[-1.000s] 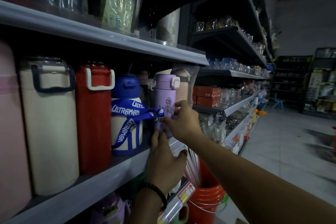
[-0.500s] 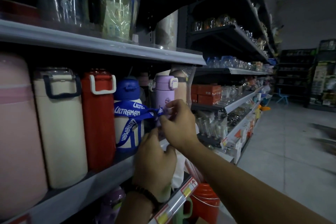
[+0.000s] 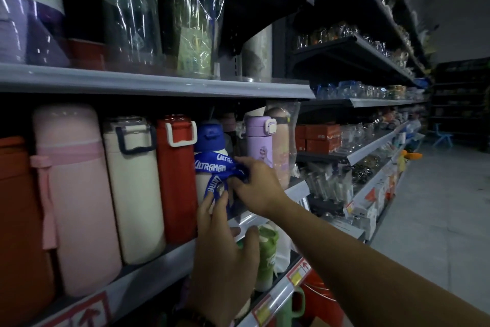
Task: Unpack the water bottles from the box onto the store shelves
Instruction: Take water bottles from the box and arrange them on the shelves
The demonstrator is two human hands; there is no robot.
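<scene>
Ultraman bottle (image 3: 209, 138) stands on the middle shelf (image 3: 159, 271). At its 9 o'clock, in a close row: loop-handled flask (image 3: 175, 188), second loop-handled flask (image 3: 132, 194), then strap-tied flask (image 3: 77, 194). At its 3 o'clock, standing apart: flip-lid bottle (image 3: 258, 143). At 12 o'clock, on the upper shelf (image 3: 159, 85): wrapped bottles (image 3: 127, 16).

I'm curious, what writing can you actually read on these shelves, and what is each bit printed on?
"ULTRAMAN": white letters on the blue strap wrapped round the blue-capped bottle.
"ULTRA": cut-off repeats on the same strap, one above and one on its hanging part.
Shelf-edge labels: red arrows show, but the print is too blurred to read.
Orange boxes: any print is too small to read.
</scene>
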